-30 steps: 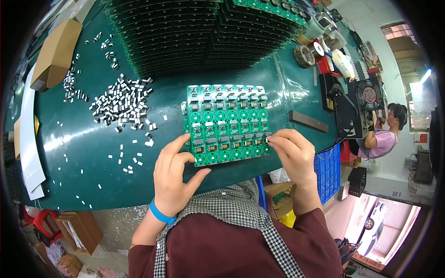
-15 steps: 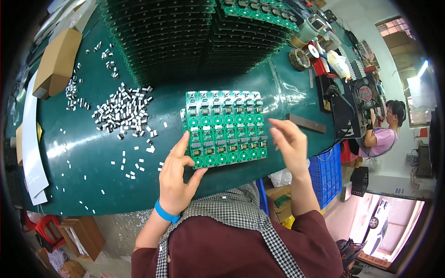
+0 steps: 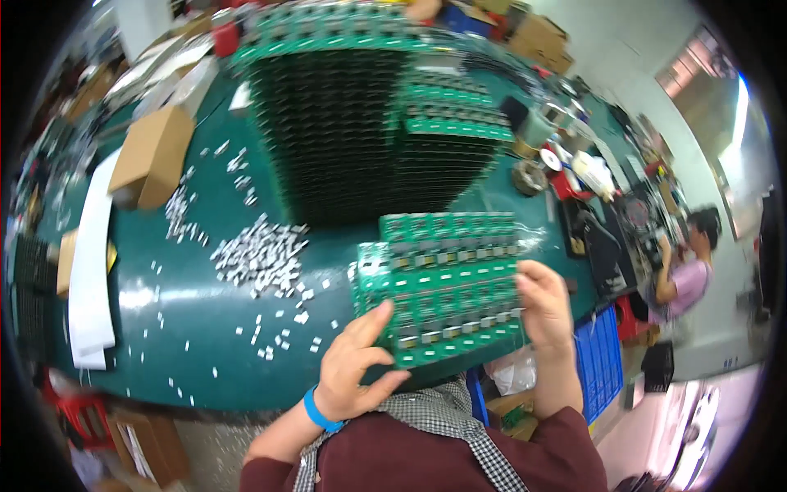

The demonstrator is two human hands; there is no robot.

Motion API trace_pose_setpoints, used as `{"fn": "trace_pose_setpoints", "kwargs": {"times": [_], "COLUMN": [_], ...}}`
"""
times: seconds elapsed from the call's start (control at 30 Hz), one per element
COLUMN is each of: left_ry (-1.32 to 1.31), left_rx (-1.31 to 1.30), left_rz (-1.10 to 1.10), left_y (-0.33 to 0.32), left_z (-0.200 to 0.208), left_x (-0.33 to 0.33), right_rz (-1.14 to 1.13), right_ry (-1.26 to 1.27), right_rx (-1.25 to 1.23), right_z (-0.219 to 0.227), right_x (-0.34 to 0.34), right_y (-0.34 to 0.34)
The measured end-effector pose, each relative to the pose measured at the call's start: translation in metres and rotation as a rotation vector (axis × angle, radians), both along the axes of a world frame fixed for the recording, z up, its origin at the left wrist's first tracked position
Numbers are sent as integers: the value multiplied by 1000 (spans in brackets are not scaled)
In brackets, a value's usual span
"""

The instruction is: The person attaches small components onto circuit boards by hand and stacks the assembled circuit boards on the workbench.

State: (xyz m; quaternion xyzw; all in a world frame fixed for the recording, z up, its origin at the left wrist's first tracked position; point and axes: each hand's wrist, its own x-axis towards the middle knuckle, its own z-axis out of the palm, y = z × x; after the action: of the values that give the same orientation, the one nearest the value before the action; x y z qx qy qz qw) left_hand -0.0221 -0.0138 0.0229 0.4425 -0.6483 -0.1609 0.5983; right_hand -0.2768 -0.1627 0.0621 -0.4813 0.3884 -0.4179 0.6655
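Observation:
A green circuit board panel [image 3: 455, 291], with rows of small components, is between my two hands. It sits a little to the right of other boards [image 3: 373, 266], whose left part shows beneath it. My right hand [image 3: 545, 307] grips the panel's right edge, thumb and fingers pinched on it. My left hand [image 3: 357, 361], with a blue band [image 3: 322, 410] at the wrist, is curled round the lower left corner. Its index finger is at the left edge and its thumb at the near edge. The panel is slightly smeared by motion.
Tall stacks of green boards [image 3: 336, 139] stand behind the panel. Left of it lies a heap of small white-and-dark parts [image 3: 258, 254], with loose ones scattered nearby. A cardboard box [image 3: 152, 156] is at the far left. On the right are a blue crate [image 3: 600, 357] and a seated person [image 3: 684, 271].
My right hand, earlier apart from the boards, now grips the top panel's right edge. The panel has shifted rightward off the boards beneath. The view has tilted, showing more of the stacks.

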Motion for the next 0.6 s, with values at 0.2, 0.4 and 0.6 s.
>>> {"fn": "trace_pose_setpoints", "kwargs": {"times": [0.2, 0.4, 0.6], "left_ry": [-156, -637, -896], "left_rx": [149, 481, 539], "left_rz": [241, 318, 382], "left_y": [2, -9, -7], "left_z": [-31, -75, -84], "left_x": [31, 39, 29], "right_rz": [30, 22, -51], "right_ry": [5, 6, 10], "right_rx": [-232, -257, -158], "right_z": [60, 84, 90], "right_x": [-36, -35, -18], "right_y": [-70, -197, -255]}}
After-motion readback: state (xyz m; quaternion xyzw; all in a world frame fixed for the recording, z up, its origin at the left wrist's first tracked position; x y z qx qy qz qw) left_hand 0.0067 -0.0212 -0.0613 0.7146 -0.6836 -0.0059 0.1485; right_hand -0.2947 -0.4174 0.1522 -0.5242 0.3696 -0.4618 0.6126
